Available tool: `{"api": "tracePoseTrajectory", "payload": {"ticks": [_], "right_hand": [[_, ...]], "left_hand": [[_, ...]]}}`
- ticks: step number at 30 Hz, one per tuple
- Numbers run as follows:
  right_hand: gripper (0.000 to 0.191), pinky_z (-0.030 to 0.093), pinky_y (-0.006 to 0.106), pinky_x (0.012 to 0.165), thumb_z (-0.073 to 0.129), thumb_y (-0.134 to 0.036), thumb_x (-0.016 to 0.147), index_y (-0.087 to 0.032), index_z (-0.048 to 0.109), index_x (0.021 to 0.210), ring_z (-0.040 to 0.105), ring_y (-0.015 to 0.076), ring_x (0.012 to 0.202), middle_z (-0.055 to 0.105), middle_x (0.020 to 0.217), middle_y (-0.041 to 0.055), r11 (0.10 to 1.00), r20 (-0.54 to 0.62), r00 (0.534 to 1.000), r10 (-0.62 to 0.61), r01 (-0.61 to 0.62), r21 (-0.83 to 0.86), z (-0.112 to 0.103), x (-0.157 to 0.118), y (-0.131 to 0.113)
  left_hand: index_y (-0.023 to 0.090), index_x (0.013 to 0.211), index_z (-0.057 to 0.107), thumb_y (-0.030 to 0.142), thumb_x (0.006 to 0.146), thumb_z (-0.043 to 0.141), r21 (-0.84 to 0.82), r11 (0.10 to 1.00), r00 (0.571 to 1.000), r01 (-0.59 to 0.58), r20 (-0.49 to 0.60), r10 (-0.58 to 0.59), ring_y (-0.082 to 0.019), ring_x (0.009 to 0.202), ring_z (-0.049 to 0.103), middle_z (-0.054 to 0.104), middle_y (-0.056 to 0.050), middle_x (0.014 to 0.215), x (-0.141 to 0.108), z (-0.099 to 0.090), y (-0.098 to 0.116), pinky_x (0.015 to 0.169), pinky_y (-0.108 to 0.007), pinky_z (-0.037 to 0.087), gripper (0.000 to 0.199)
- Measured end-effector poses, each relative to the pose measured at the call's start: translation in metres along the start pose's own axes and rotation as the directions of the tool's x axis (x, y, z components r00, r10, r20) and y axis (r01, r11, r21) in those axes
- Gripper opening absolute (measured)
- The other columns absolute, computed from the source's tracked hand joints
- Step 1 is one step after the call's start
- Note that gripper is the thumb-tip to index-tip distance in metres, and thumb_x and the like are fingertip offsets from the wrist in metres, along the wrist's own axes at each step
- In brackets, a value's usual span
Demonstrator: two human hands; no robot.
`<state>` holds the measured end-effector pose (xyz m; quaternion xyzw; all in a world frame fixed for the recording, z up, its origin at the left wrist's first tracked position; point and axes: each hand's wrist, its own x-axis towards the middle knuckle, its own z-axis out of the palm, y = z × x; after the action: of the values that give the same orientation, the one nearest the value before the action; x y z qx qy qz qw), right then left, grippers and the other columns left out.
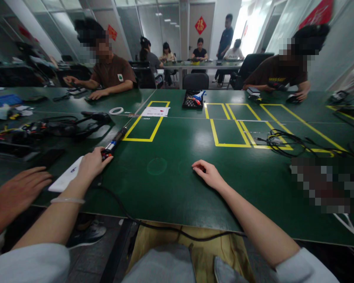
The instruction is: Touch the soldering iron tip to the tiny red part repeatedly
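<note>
My left hand (91, 164), with a pale bangle on the wrist, is closed around the rear of a slim black tool (115, 142) that looks like an electric screwdriver. It has a silver and blue band and an orange-red part by my fingers, and it points away from me. Under that hand lies a white sheet (66, 175) with a handwritten mark. A black cord (120, 206) runs from near there along the table's front edge. My right hand (208, 173) rests on the green tabletop (171, 188), fingers curled in, nothing visible in them.
Another person's hand (22, 190) lies at my left. Cables and a black device (88, 118) crowd the left side. Yellow tape outlines (138, 140) mark the table, with a black tool tray (191, 103) behind. A coiled black cable (283, 139) lies right. Two people sit opposite.
</note>
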<state>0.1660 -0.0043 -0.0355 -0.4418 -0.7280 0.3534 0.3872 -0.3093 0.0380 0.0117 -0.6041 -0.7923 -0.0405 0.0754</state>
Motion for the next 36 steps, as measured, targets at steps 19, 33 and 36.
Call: {"api": "tracePoseTrajectory", "payload": {"ticks": [19, 33, 36], "right_hand": [[0.016, 0.043, 0.026, 0.067, 0.054, -0.029, 0.087, -0.018, 0.065, 0.093, 0.056, 0.0143, 0.070, 0.063, 0.078, 0.0011, 0.999, 0.022, 0.999, 0.034, -0.035, 0.034, -0.001, 0.001, -0.002], [0.024, 0.046, 0.027, 0.064, 0.063, -0.039, 0.084, -0.019, 0.058, 0.094, 0.057, 0.0128, 0.066, 0.065, 0.082, 0.0028, 0.918, 0.141, 0.990, 0.015, -0.070, 0.391, 0.006, 0.002, 0.004], [0.024, 0.046, 0.027, 0.064, 0.065, -0.037, 0.082, -0.019, 0.057, 0.096, 0.058, 0.0133, 0.070, 0.065, 0.085, 0.0031, 0.912, 0.106, 0.994, 0.017, -0.059, 0.405, 0.007, 0.002, 0.004]], "left_hand": [[0.012, 0.113, 0.056, 0.049, 0.085, 0.047, -0.908, 0.418, 0.972, -0.014, 0.086, 0.218, -0.014, 0.076, 0.060, 0.063, -0.006, 0.088, -0.031, -0.022, 0.137, 0.076, -0.031, 0.050, 0.048], [0.012, 0.110, 0.055, 0.048, 0.084, 0.056, -0.962, 0.088, 0.605, 0.258, 0.232, 0.762, -0.010, 0.065, 0.058, 0.062, -0.002, 0.074, -0.094, 0.005, 0.266, 0.068, -0.027, 0.047, 0.044], [0.013, 0.098, 0.055, 0.049, 0.084, 0.056, -0.942, 0.074, 0.615, 0.326, 0.271, 0.741, -0.011, 0.068, 0.060, 0.064, -0.004, 0.078, -0.093, 0.009, 0.263, 0.071, -0.028, 0.049, 0.039]]}}
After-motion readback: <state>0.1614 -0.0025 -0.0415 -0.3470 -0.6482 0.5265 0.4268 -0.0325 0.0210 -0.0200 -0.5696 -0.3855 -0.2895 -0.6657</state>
